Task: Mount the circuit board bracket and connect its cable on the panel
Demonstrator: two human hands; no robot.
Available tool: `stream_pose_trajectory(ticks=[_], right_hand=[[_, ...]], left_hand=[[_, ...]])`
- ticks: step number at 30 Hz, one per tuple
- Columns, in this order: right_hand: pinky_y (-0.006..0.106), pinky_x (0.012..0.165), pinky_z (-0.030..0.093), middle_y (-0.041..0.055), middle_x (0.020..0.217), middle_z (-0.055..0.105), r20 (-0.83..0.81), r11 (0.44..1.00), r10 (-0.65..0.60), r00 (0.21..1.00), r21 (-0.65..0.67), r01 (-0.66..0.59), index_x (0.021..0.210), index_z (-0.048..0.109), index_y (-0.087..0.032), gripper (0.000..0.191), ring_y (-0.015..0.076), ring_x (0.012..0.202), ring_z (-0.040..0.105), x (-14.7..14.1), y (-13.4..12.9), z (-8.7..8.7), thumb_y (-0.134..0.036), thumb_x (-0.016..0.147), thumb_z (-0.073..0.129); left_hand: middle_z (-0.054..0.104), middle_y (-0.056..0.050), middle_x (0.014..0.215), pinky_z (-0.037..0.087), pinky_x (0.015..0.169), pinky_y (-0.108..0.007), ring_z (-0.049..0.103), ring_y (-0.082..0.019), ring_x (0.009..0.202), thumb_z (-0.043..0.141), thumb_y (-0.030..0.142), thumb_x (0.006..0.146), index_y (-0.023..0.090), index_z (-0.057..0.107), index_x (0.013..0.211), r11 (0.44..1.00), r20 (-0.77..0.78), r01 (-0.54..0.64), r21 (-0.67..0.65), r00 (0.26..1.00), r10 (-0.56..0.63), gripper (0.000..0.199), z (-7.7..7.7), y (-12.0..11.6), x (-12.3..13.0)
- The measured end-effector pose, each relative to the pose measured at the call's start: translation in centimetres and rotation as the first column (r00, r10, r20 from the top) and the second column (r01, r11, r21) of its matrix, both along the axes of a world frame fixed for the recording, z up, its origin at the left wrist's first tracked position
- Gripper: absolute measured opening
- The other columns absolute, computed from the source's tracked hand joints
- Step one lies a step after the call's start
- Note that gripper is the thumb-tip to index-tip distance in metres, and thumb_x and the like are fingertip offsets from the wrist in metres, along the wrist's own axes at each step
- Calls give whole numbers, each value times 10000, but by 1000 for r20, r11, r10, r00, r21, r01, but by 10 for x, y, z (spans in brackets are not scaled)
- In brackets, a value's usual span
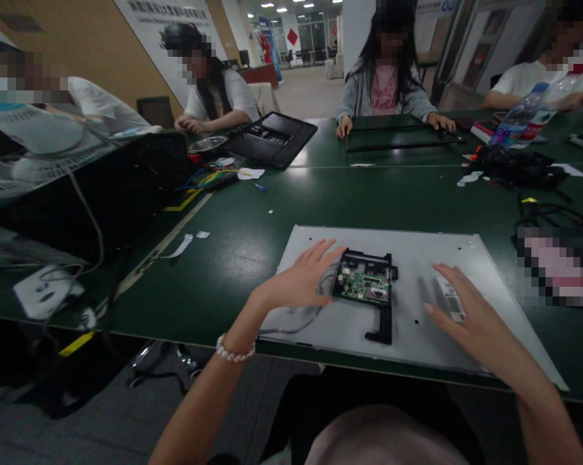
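Observation:
A grey metal panel (436, 342) lies flat at the table's near edge. On it sits a black plastic bracket (385, 323) framing a green circuit board (363, 285). My left hand (305, 276), with a beaded bracelet on the wrist, is at the bracket's left side, fingers outstretched; whether it touches the bracket I cannot tell. A grey cable (303, 325) runs from beside the board under that hand toward the panel's left edge. Over the panel's right part is my right hand (465, 309), fingers apart and holding nothing. Behind its fingers shows a white label (447, 289) on the panel.
Across the green table (243, 213), a person holds a black frame (402, 147). A black monitor housing (276, 139) lies at the far left-centre. Bottles (521, 113) and tangled black cables (518, 166) are at right. A large black box (102, 194) with a white basket stands left.

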State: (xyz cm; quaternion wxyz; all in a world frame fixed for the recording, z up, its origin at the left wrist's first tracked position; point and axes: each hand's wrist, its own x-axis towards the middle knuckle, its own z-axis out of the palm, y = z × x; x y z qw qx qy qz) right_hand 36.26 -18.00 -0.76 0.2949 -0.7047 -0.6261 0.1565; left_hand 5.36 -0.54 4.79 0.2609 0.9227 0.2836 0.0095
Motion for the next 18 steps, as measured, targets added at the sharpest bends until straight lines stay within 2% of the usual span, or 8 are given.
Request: stream_pose_trajectory(ticks=[3,7,12,18], right_hand=[[527,1191,222,78,1612,238,21,986,162,987,-27,-162,1514,240,-293,732,295,1492,169,-24,12,6,-471,877,552],[537,1177,258,69,1623,205,-23,959,279,960,-55,-279,1538,144,-330,847,296,1488,184,-35,31,4,-438,840,613],[535,1167,271,104,1617,207,-46,956,288,956,-41,-290,1539,132,-314,888,305,1474,226,-36,44,-8,-400,818,644],[522,1169,271,94,1611,228,-75,956,288,955,-24,-291,1540,120,-326,885,289,1469,244,-31,44,-13,-351,820,635]], left_hand=[[56,-162,1627,155,1197,-497,70,-373,1489,722,341,654,184,146,1561,991,-32,119,-54,992,-121,1086,-7,10,18],[119,-180,1611,192,1193,-479,126,-359,1484,751,359,633,159,158,1561,976,15,177,-129,984,-177,1119,-14,23,29],[150,-161,1593,210,1190,-480,182,-365,1466,800,375,593,190,238,1543,971,67,163,-174,986,-154,1119,-18,24,29],[210,-167,1548,223,1185,-497,229,-379,1440,812,395,578,187,276,1530,972,137,142,-188,984,-117,1112,-23,17,35]])
